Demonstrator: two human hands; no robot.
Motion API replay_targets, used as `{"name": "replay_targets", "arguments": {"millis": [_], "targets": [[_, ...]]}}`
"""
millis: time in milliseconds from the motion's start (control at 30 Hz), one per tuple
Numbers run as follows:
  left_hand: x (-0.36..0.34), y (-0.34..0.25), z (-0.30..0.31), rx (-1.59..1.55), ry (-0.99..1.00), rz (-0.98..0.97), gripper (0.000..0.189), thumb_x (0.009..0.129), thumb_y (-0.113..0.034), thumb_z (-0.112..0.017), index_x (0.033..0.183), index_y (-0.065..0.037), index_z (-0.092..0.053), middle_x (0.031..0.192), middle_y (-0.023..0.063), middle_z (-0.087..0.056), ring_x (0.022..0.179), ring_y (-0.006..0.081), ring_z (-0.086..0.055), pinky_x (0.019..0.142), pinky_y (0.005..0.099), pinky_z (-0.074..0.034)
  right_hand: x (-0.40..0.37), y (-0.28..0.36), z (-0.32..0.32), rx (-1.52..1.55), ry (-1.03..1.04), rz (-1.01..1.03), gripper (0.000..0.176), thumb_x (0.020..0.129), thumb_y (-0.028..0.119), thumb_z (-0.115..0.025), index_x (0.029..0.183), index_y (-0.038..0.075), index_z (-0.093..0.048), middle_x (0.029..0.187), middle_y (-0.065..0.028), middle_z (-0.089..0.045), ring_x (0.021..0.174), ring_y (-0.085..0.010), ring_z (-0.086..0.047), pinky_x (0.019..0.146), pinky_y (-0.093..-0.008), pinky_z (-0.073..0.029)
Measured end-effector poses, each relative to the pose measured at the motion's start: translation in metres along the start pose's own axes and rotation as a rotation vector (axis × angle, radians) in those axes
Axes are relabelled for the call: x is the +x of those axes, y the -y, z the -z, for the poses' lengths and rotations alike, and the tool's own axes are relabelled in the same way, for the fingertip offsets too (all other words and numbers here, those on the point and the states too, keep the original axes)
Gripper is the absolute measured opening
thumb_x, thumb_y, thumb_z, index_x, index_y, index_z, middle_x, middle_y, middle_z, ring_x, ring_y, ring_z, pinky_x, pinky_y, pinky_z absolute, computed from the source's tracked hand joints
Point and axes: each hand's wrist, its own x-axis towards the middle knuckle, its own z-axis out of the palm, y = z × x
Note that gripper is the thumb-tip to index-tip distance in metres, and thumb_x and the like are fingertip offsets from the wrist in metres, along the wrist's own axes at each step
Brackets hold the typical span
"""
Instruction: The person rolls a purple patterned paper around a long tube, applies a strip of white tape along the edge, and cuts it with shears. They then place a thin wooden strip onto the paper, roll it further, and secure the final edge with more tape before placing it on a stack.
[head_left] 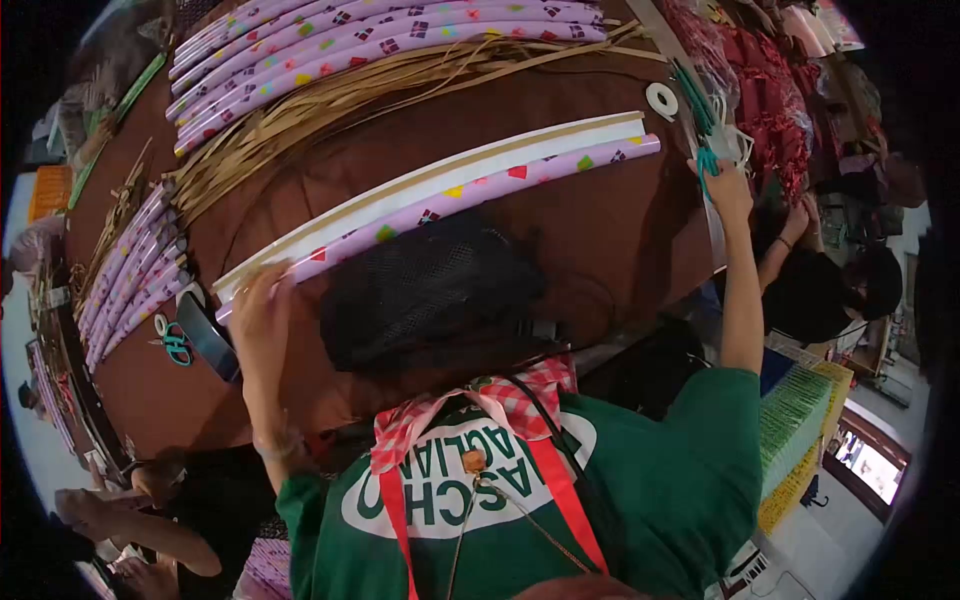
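A partly unrolled lilac wrapping paper roll [470, 191] with coloured gift prints lies across the brown table in front of me. A tan strip [430, 172] runs along its white inner side. My left hand [262, 300] is closed on the roll's left end, its fingers bent over the paper. Off to the right, beyond the roll's other end, my right hand [727, 190] grips teal-handled scissors [707, 162] near the table's edge. The scissors' blades cannot be made out clearly.
Finished lilac rolls [400, 45] and tan strips [330, 110] lie at the back. A black mesh bag [430, 290] sits before me. White tape [661, 99] is at right; a phone [205, 335] and teal scissors [177, 345] at left. Other people work on both sides.
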Motion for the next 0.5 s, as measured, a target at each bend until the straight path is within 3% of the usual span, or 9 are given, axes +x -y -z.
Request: {"name": "replay_targets", "arguments": {"millis": [67,100,133,200,300,400,433,500], "targets": [[0.049,-0.022,-0.033,-0.026,0.228,-0.283,0.016,0.080,-0.005,-0.061,0.096,-0.001,-0.064,0.092,0.0141,-0.061,0.086,0.0285,-0.058,0.075,0.0332,-0.047,0.006,-0.007,-0.001,0.005,0.074,-0.037,0.068,0.069,0.067,-0.059,0.090,0.002,-0.061,0.084,-0.0229,-0.062,0.085,-0.0400,-0.059,0.071,-0.0471,-0.045],[0.068,-0.025,-0.051,-0.080,0.314,-0.334,0.016,0.080,-0.005,-0.061,0.095,-0.001,-0.065,0.092,0.0143,-0.061,0.085,0.0294,-0.059,0.075,0.0341,-0.047,0.009,-0.011,-0.001,-0.007,0.143,-0.071,0.068,0.070,0.067,-0.059,0.088,0.001,-0.061,0.083,-0.0237,-0.061,0.084,-0.0402,-0.059,0.071,-0.0476,-0.045],[0.085,-0.029,-0.069,-0.139,0.400,-0.390,0.016,0.080,-0.006,-0.061,0.094,0.000,-0.065,0.091,0.0145,-0.061,0.084,0.0302,-0.059,0.074,0.0349,-0.047,0.014,-0.021,-0.008,-0.066,0.105,0.030,0.070,0.072,0.068,-0.057,0.082,-0.001,-0.059,0.073,-0.0197,-0.061,0.072,-0.0357,-0.062,0.063,-0.0450,-0.047],[0.112,-0.044,-0.096,-0.190,0.533,-0.439,0.015,0.080,-0.005,-0.060,0.093,-0.001,-0.065,0.090,0.0146,-0.062,0.082,0.0307,-0.059,0.073,0.0357,-0.048,0.017,-0.032,-0.017,-0.038,0.038,0.110,0.067,0.072,0.064,-0.060,0.082,-0.003,-0.059,0.074,-0.0203,-0.061,0.071,-0.0358,-0.061,0.065,-0.0447,-0.048],[0.130,-0.057,-0.128,-0.233,0.587,-0.457,0.015,0.079,-0.005,-0.060,0.092,0.000,-0.066,0.088,0.0145,-0.062,0.081,0.0306,-0.060,0.073,0.0361,-0.049,0.028,-0.026,0.008,-0.040,0.360,0.117,0.060,0.075,0.055,-0.062,0.082,-0.005,-0.059,0.076,-0.0218,-0.061,0.075,-0.0353,-0.061,0.066,-0.0448,-0.047],[0.142,-0.064,-0.149,-0.228,0.625,-0.516,0.016,0.081,-0.007,-0.061,0.094,0.000,-0.065,0.092,0.0148,-0.061,0.087,0.0293,-0.060,0.076,0.0351,-0.048,0.016,-0.011,0.012,-0.327,0.133,0.225,0.047,0.080,0.044,-0.061,0.079,-0.002,-0.061,0.077,-0.0192,-0.062,0.077,-0.0323,-0.063,0.066,-0.0433,-0.049],[0.145,-0.067,-0.153,-0.200,0.632,-0.541,0.016,0.081,-0.007,-0.060,0.095,0.000,-0.065,0.094,0.0148,-0.061,0.087,0.0294,-0.060,0.077,0.0351,-0.048,0.010,0.013,0.027,-0.442,0.186,0.137,0.036,0.083,0.037,-0.060,0.081,0.001,-0.063,0.078,-0.0160,-0.062,0.078,-0.0313,-0.063,0.065,-0.0408,-0.050],[0.153,-0.077,-0.163,-0.161,0.596,-0.593,0.017,0.078,-0.005,-0.059,0.095,-0.002,-0.064,0.096,0.0111,-0.059,0.087,0.0281,-0.058,0.075,0.0358,-0.049,0.006,0.029,0.023,-0.189,-0.103,0.180,0.028,0.084,0.032,-0.059,0.083,0.005,-0.063,0.081,-0.0124,-0.063,0.076,-0.0301,-0.063,0.063,-0.0380,-0.049]]}}
